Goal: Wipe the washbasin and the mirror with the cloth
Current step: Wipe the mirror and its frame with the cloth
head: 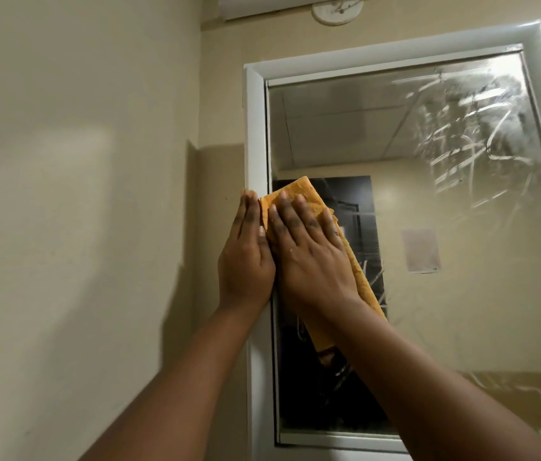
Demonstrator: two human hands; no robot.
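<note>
A wall mirror [445, 261] in a white frame [256, 128] fills the right of the head view, with smeared wet streaks near its top right corner. An orange cloth [295, 191], folded long, lies flat against the glass by the left edge. My right hand [309, 257] presses flat on the cloth, fingers spread and pointing up. My left hand [246, 257] lies flat beside it, on the frame's left side and touching the cloth's edge. The washbasin is out of view.
A beige wall [79, 194] runs along the left, meeting the mirror wall at a corner. Above the mirror hang a white tube fixture [272, 6] and a round white fitting [337, 10]. The glass reflects a dark doorway and a paper sheet.
</note>
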